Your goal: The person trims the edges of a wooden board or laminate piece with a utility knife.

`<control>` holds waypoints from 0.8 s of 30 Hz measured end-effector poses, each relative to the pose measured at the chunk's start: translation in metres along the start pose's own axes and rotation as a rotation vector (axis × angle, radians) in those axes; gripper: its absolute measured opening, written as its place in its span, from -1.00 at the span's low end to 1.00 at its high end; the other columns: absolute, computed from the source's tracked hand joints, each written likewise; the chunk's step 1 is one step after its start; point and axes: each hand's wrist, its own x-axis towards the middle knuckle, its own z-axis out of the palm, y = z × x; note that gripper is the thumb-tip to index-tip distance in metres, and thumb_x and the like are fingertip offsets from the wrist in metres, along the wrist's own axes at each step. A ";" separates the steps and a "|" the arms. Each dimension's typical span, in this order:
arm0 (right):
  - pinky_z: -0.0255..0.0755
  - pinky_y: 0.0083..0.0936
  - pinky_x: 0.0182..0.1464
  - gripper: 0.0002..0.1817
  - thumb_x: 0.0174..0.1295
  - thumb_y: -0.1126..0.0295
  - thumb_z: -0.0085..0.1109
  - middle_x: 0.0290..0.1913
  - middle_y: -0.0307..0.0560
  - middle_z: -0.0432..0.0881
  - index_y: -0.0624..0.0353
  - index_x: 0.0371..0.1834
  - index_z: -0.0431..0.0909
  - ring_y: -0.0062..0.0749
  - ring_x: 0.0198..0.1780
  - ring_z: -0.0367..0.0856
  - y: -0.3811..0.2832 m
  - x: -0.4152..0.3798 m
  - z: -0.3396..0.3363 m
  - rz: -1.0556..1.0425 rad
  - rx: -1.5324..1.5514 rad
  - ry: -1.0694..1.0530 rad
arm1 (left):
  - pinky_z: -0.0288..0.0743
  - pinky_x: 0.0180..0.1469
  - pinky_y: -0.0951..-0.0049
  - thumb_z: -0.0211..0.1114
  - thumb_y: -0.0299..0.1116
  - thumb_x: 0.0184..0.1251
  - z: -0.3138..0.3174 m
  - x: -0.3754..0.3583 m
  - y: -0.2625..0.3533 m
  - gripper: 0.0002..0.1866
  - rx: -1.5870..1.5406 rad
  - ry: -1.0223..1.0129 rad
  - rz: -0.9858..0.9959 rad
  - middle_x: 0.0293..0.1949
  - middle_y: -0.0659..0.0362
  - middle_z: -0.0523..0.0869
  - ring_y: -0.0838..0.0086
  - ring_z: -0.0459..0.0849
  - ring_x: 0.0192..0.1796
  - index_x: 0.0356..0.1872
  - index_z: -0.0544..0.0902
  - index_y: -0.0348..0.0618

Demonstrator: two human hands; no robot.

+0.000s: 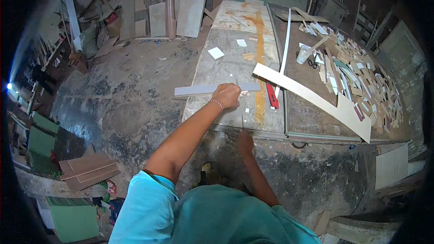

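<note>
My left hand (227, 96), a red-and-white cord at its wrist, is closed over a long pale strip (194, 90). That strip lies across the worktable (212, 68), its left end jutting past the table's edge. Small light shavings show beside my fingers. Lower down, at the table's near edge, my right hand (245, 143) is closed; a thin dark thing seems to rise from it, too small to name. A red-handled tool (272, 96) lies right of the strip, partly beneath a wide cream board (307, 91).
Scissors (312, 63) and a clear plastic cup (304, 54) stand on the right-hand table, with many offcuts (357, 68) beyond. White squares (216, 53) lie farther up the worktable. Boards (191, 16) lean at the back. Brown panels (88, 170) lie on the left floor.
</note>
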 end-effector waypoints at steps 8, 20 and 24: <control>0.27 -0.02 -0.30 -0.72 0.21 0.24 -0.24 -0.50 0.28 0.46 0.27 -0.37 0.29 0.22 -0.35 0.44 0.013 0.022 -0.005 -0.103 0.105 -0.002 | 0.46 -0.28 0.27 0.23 -0.34 -0.27 0.014 0.002 -0.003 -0.84 0.025 0.113 0.055 -0.51 -0.07 0.59 0.15 0.60 -0.36 -0.66 0.58 -0.24; 0.34 -0.06 -0.34 -0.69 0.23 0.22 -0.27 -0.45 0.25 0.50 0.30 -0.28 0.30 0.17 -0.37 0.49 0.011 -0.014 -0.013 -0.078 0.016 0.069 | 0.46 -0.23 0.29 0.36 -0.24 -0.29 0.011 0.021 -0.014 -0.72 -0.005 -0.053 0.053 -0.45 -0.04 0.61 0.17 0.59 -0.31 -0.59 0.60 -0.25; 0.37 -0.09 -0.36 -0.69 0.24 0.21 -0.31 -0.49 0.25 0.51 0.27 -0.29 0.29 0.14 -0.39 0.51 0.015 0.010 -0.002 -0.341 0.010 0.333 | 0.45 -0.26 0.26 0.38 -0.18 -0.30 -0.002 0.022 -0.014 -0.67 -0.026 -0.080 0.105 -0.49 -0.04 0.60 0.15 0.58 -0.33 -0.59 0.59 -0.26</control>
